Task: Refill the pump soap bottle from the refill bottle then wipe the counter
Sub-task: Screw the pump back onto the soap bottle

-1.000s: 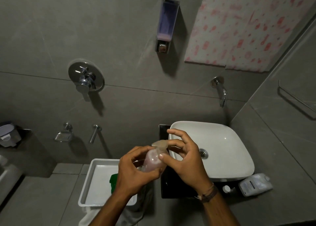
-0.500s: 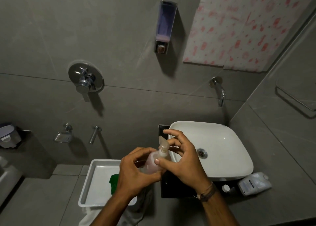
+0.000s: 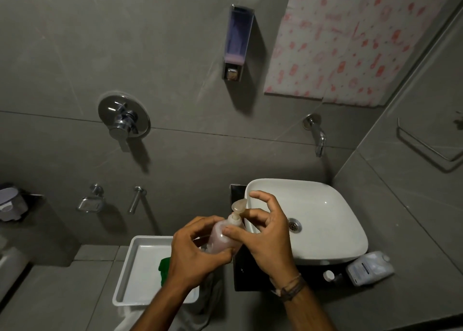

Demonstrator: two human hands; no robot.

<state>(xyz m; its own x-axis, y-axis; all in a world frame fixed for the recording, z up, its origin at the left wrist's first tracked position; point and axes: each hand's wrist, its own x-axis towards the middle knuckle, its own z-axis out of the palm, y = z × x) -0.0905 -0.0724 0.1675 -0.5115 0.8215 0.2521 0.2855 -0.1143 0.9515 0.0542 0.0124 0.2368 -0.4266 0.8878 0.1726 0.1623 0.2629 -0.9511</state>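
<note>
**Inspector:** Where is the soap bottle [image 3: 224, 238], taken from the sink [image 3: 325, 230]?

**Assistant:** Held in the air just off the sink's near left corner, tilted, with its pump [image 3: 239, 205] pointing up and away toward the sink rim. The body is translucent with pinkish liquid inside.

**Inspector:** Grip of the left hand [image 3: 193, 255]?

**Assistant:** Wrapped around the lower body of the bottle, fingers curled over it, thumb across the front. Closed firmly on it.

**Inspector:** The right hand [image 3: 268, 238]?

**Assistant:** Thumb pressed on the bottle's shoulder, just below the collar. The index finger curls in behind the pump neck; whether it touches the neck cannot be told from this angle. The other fingers are spread loose above the sink.

**Inspector:** The refill bottle [image 3: 370, 268]?

**Assistant:** Lying on its side on the dark counter [image 3: 248, 278], just beyond the sink's near right corner. Beside it stands a small white cap [image 3: 327, 275].

**Inspector:** Any legible writing?

**Assistant:** The refill bottle carries a pale label with a dark mark; too blurred to read. Nothing readable on the soap bottle.

**Inspector:** Anything left of the sink?

**Assistant:** A white tray [image 3: 130, 275] holding a green cloth [image 3: 164, 270], partly hidden by the left hand.
</note>
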